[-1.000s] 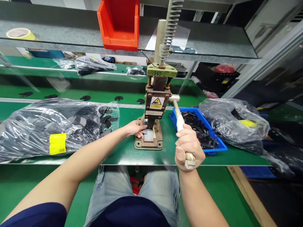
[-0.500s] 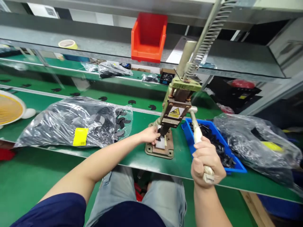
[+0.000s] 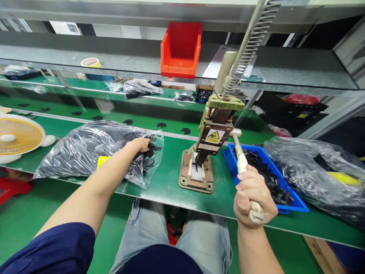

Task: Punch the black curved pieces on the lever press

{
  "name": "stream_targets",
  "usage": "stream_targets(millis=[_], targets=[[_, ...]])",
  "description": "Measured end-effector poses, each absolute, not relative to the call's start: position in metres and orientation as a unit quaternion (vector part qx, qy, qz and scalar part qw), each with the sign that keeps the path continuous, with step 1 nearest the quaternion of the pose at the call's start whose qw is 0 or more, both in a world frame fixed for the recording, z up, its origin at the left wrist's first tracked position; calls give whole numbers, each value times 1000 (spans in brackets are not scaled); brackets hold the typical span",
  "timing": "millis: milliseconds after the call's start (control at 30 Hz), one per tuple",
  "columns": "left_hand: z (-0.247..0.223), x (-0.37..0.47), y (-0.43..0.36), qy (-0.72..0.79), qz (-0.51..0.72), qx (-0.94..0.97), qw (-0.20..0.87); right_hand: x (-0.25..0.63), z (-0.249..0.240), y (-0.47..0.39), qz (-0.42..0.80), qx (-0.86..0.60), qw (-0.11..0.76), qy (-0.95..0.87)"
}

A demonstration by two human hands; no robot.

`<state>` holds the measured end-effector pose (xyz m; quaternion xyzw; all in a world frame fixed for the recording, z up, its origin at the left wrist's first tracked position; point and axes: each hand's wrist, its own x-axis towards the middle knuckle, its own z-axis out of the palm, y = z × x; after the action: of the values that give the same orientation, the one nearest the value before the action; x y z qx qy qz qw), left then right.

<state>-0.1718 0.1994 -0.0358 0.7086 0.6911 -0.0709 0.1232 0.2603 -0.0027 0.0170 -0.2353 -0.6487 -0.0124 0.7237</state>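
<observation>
My left hand (image 3: 140, 144) is at the mouth of a clear plastic bag (image 3: 76, 148), its bent fingers close together among dark curved flat pieces (image 3: 148, 163). What the fingertips hold, if anything, is hidden. My right hand (image 3: 255, 194) is wrapped round the pale, tape-covered lever (image 3: 242, 160) of a green hand press (image 3: 214, 131). Under the ram of the press, a small black piece (image 3: 196, 165) shows against a light plate (image 3: 196, 175) on the brown base.
A blue tray (image 3: 296, 208) of black parts stands right of the press, beside another plastic bag (image 3: 310, 163). Several dark pieces (image 3: 186, 131) lie in a row behind. A round yellow-and-white fan (image 3: 19, 139) is at left. An orange bin (image 3: 181, 70) sits on the shelf above.
My left hand has moved left from the press base to the bag's mouth. My right hand stays on the lever. The view has shifted slightly.
</observation>
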Motion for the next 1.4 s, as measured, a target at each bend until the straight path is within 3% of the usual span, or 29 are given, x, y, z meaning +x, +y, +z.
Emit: stream_targets(millis=[333, 500, 767, 1000, 1400], targets=[[-18, -174, 189, 650, -1, 744, 158, 261, 17, -4, -11, -245, 714, -656], [-14, -136, 162, 611, 124, 718, 311, 260, 16, -5, -12, -249, 716, -652], [-49, -22, 120, 499, 233, 645, 530, 263, 18, -9, -8, -267, 698, -665], [-76, 13, 125, 502, 315, 641, 487, 261, 18, -9, -21, -274, 695, -664], [-73, 15, 127, 444, 350, 602, 564, 262, 15, -5, -19, -258, 707, -658]])
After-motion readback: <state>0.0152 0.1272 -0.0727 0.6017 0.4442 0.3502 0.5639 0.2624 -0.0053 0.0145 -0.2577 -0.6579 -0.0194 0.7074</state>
